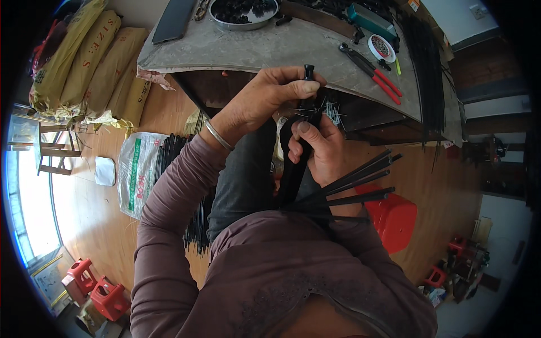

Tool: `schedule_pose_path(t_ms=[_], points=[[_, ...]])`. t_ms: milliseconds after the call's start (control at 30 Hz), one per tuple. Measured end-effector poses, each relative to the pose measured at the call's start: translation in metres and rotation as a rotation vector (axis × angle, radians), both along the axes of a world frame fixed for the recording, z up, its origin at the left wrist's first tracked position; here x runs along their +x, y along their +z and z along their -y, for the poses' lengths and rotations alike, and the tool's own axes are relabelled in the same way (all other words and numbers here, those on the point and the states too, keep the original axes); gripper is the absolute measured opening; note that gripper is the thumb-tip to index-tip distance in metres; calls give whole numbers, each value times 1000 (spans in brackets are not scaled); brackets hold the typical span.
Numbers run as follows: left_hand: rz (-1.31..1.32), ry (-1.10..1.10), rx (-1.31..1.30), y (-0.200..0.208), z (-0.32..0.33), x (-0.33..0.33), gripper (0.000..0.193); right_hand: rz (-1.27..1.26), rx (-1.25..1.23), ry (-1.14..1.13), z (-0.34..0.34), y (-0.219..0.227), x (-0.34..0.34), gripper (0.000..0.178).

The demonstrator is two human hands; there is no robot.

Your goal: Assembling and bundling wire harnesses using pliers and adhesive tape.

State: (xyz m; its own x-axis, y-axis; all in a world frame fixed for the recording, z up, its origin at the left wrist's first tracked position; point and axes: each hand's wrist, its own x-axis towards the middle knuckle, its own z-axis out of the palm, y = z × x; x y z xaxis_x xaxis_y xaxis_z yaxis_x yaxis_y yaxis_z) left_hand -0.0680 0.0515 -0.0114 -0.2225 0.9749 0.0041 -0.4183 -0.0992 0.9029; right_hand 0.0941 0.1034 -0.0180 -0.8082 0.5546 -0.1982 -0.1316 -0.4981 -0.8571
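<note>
Over my lap and just short of the table edge I hold a black umbrella frame (293, 179), its flared tip pointing up and away from me. My left hand (276, 93) pinches the shaft just below that tip between thumb and fingers. Lower down, my right hand (321, 143) is closed round the frame, its thumb lying across the front. Thin wire ends stick out sideways between the two hands. Several black ribs (360, 179) fan out to the right, below my right wrist. Where they join the shaft is dark and hard to make out.
On the grey table (253, 50) lie red-handled pliers (372, 73), a bowl of black parts (243, 25), a small white dish (382, 49) and long black rods (425, 67). A red stool (394, 219) stands right, bundled rods (197, 219) left, stuffed sacks (96, 62) far left.
</note>
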Motion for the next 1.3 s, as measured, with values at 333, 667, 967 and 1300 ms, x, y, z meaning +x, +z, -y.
schedule_pose_path(t_ms=[333, 667, 967, 1300], points=[[31, 18, 5, -1, 1, 7, 38, -17, -112, 75, -11, -12, 2, 24], [1, 136, -86, -2, -3, 12, 32, -71, -87, 81, -12, -13, 3, 22], [95, 192, -133, 11, -5, 19, 34, -151, -132, 83, -10, -18, 3, 17], [-256, 210, -312, 14, 17, 38, 40, -146, 73, 71, -12, -23, 11, 24]])
